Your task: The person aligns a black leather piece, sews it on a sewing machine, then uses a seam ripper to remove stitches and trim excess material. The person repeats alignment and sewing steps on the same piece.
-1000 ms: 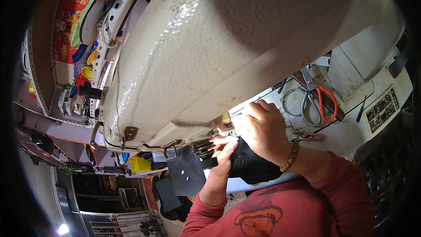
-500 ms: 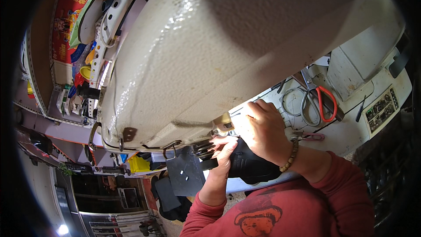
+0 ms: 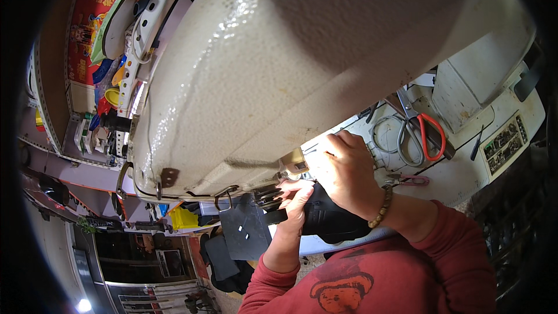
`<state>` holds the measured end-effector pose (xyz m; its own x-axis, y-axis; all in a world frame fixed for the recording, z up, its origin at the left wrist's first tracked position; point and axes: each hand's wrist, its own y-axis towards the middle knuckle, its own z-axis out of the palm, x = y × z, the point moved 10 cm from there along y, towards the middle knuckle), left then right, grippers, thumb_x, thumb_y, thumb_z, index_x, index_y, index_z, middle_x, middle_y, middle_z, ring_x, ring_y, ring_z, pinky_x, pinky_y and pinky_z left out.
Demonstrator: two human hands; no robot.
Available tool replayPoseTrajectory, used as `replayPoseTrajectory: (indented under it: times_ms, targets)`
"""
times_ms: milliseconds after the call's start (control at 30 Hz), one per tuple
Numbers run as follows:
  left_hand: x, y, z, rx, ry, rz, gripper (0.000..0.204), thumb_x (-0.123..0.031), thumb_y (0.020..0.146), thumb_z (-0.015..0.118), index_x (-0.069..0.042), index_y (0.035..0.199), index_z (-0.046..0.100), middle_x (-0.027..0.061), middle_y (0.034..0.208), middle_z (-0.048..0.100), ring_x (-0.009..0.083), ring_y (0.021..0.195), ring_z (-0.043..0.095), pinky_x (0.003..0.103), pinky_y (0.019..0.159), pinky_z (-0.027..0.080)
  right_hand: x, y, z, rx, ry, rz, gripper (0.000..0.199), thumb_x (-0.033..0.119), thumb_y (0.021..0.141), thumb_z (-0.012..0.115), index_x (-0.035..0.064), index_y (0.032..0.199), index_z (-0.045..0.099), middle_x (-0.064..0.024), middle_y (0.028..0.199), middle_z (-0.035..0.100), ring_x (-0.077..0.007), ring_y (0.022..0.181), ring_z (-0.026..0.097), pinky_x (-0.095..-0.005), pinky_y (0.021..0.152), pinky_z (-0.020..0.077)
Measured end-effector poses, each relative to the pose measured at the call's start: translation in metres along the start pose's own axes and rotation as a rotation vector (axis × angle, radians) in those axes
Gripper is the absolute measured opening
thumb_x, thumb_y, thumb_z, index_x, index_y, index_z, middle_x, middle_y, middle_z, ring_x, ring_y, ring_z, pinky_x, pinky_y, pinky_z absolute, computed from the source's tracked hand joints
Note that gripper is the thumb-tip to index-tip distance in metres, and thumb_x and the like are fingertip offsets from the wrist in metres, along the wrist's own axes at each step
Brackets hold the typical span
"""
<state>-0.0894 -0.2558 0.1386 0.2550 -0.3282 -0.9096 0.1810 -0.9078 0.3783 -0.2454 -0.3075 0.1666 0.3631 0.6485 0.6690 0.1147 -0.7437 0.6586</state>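
The big cream-coloured head of a sewing machine (image 3: 256,81) fills the upper middle of the view. Beside its lower end my right hand (image 3: 347,168) is curled, with a beaded bracelet at the wrist; the fingertips point away and what they pinch is hidden. My left hand (image 3: 296,203) is just left of it, thumb and forefinger close together by the machine's dark metal parts (image 3: 268,197). I cannot make out what lies between them. Below both hands sits a black padded item (image 3: 334,221), its kind unclear, partly covered by my right hand.
Scissors with red and grey handles (image 3: 424,136) lie on the white table (image 3: 465,168) to the right, near a pink-handled tool (image 3: 412,180) and a coil of thin wire (image 3: 383,131). Shelves with coloured plastic things (image 3: 110,93) stand on the left. A dark board (image 3: 247,235) lies lower left.
Both hands stay at the same place by the machine's lower end, with only a very slight shift. The whole view has moved a touch.
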Motion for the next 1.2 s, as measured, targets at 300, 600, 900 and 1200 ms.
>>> replayPoseTrajectory:
  times_ms: [300, 600, 900, 1200]
  targets:
    - [0.002, -0.001, -0.001, 0.009, -0.014, -0.009, 0.009, -0.001, 0.081, 0.073, -0.001, 0.09, 0.072, 0.0056, 0.088, 0.067, 0.0154, 0.085, 0.06, 0.03, 0.083, 0.045, 0.005, 0.0, -0.001, 0.012, -0.036, -0.007, 0.018, 0.017, 0.072, 0.064, 0.0099, 0.088, 0.068, -0.0019, 0.099, 0.059, -0.0196, 0.091, 0.053, -0.0356, 0.081, 0.0413]
    - [0.02, -0.004, -0.016, -0.094, -0.168, -0.15, 0.011, 0.006, 0.076, 0.075, 0.004, 0.086, 0.07, 0.0097, 0.095, 0.066, 0.0188, 0.093, 0.061, 0.033, 0.089, 0.046, 0.016, 0.004, 0.004, 0.058, -0.094, -0.098, 0.019, 0.015, 0.07, 0.064, 0.0063, 0.086, 0.07, -0.0054, 0.102, 0.059, -0.0209, 0.099, 0.053, -0.0391, 0.091, 0.0378]
    - [0.028, -0.011, -0.019, -0.197, -0.2, -0.022, 0.011, 0.006, 0.076, 0.075, 0.003, 0.085, 0.069, 0.0078, 0.096, 0.063, 0.0187, 0.094, 0.06, 0.032, 0.089, 0.046, 0.017, 0.008, 0.001, 0.033, -0.051, -0.085, 0.02, 0.013, 0.07, 0.062, 0.0055, 0.087, 0.07, -0.006, 0.094, 0.059, -0.0231, 0.092, 0.055, -0.0396, 0.089, 0.0399]
    - [0.025, -0.002, -0.001, 0.031, -0.136, -0.056, 0.012, 0.005, 0.072, 0.077, 0.003, 0.081, 0.07, 0.0088, 0.094, 0.064, 0.0188, 0.087, 0.061, 0.031, 0.081, 0.047, 0.022, 0.012, -0.004, 0.003, -0.093, -0.111, 0.019, 0.016, 0.071, 0.063, 0.0063, 0.086, 0.069, -0.0062, 0.091, 0.058, -0.0227, 0.088, 0.055, -0.0385, 0.084, 0.042]
